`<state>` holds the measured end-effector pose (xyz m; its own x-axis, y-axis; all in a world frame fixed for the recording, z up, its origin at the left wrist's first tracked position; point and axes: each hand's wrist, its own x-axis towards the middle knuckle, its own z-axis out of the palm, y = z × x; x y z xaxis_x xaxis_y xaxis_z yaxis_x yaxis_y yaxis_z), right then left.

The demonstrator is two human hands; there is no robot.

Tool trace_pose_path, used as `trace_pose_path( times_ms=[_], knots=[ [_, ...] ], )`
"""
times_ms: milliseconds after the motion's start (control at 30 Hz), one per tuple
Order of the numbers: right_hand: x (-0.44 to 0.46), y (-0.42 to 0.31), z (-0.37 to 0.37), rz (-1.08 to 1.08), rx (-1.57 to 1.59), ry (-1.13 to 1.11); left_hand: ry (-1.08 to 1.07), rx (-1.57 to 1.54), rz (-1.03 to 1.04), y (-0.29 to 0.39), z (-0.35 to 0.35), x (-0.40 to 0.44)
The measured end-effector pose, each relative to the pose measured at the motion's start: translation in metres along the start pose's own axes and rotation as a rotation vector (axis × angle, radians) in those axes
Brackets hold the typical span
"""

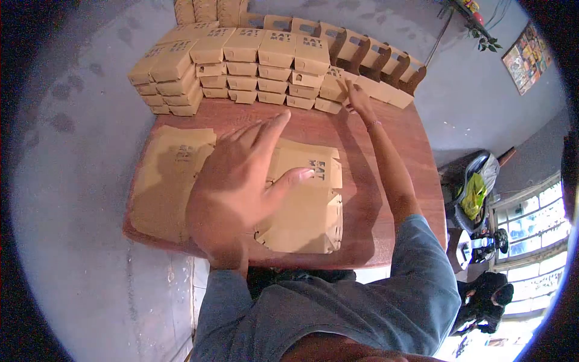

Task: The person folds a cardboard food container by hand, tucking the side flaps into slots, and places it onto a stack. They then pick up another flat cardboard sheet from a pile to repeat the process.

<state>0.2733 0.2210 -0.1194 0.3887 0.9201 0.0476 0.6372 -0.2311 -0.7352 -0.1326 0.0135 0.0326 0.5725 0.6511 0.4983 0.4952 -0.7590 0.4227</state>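
My left hand [238,181] is raised over the table, close to the camera, thumb spread from the stretched fingers and nothing in it. Beneath it lie flat unfolded cardboard box blanks: one pile [163,193] to its left, another [295,217] to its right, both printed "EAT ME!". My right hand [360,104] reaches to the back of the table with fingers apart, at the right side of a closed cardboard box [335,89] at the end of the stacked rows. Whether the fingertips press on that box is hard to tell.
Stacks of closed boxes [241,45] line the back of the wooden table [386,229]. Boxes with raised lids [386,90] stand at the back right. A grey wall borders the left. A person in dark clothes [485,298] is near the windows [537,223] at right.
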Motion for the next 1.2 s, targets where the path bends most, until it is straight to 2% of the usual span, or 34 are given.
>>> trace_pose_path(
  times_ms=[33,67,167,200,267,300,367,400,467,533,567,667,800,867,1000,1100,1167,1200],
  knots=[
    [-0.014,-0.01,-0.003,0.117,0.118,0.077,-0.013,0.022,-0.014,0.003,-0.003,-0.002],
    [-0.017,-0.004,-0.005,0.123,0.123,0.072,-0.027,0.045,-0.03,0.007,-0.004,-0.004],
    [-0.004,0.056,-0.006,-0.077,-0.007,0.313,-0.099,0.005,-0.076,0.019,-0.004,-0.009],
    [-0.02,0.058,-0.009,-0.068,0.0,0.316,-0.109,0.007,-0.071,0.019,0.005,-0.009],
    [-0.065,0.063,-0.021,0.114,0.123,0.169,-0.085,0.028,0.131,0.014,0.036,-0.014],
    [-0.08,0.076,-0.019,0.136,0.13,0.172,-0.108,0.023,0.138,0.019,0.048,-0.018],
    [-0.105,0.108,-0.011,0.026,-0.013,0.395,-0.47,0.082,0.104,0.031,0.069,-0.03],
    [-0.108,0.118,-0.009,0.046,-0.003,0.397,-0.49,0.084,0.111,0.034,0.078,-0.037],
    [-0.11,0.132,-0.008,0.068,0.165,0.385,-0.756,0.286,0.18,0.039,0.095,-0.053],
    [-0.131,0.106,-0.013,0.069,0.173,0.354,-0.786,0.291,0.132,0.028,0.116,-0.067],
    [-0.141,0.097,-0.014,0.051,0.169,0.316,-0.796,0.29,0.07,0.021,0.125,-0.075],
    [-0.128,0.113,-0.005,0.003,0.094,0.412,-0.762,0.25,0.068,0.004,0.137,-0.081],
    [-0.123,0.121,-0.007,-0.014,0.091,0.374,-0.748,0.22,0.074,-0.008,0.154,-0.097],
    [-0.116,0.13,-0.002,0.035,0.066,0.342,-0.619,0.108,0.119,-0.015,0.157,-0.104],
    [-0.13,0.115,-0.005,-0.04,0.148,0.365,-0.587,0.028,0.148,-0.03,0.165,-0.113],
    [-0.128,0.114,-0.004,-0.023,0.054,0.401,-0.589,-0.033,0.141,-0.031,0.16,-0.11],
    [-0.13,0.112,-0.004,-0.066,0.043,0.382,-0.475,-0.038,0.272,-0.028,0.155,-0.107],
    [-0.134,0.108,-0.005,-0.071,0.047,0.381,-0.473,-0.032,0.271,-0.024,0.149,-0.104]
  ],
)
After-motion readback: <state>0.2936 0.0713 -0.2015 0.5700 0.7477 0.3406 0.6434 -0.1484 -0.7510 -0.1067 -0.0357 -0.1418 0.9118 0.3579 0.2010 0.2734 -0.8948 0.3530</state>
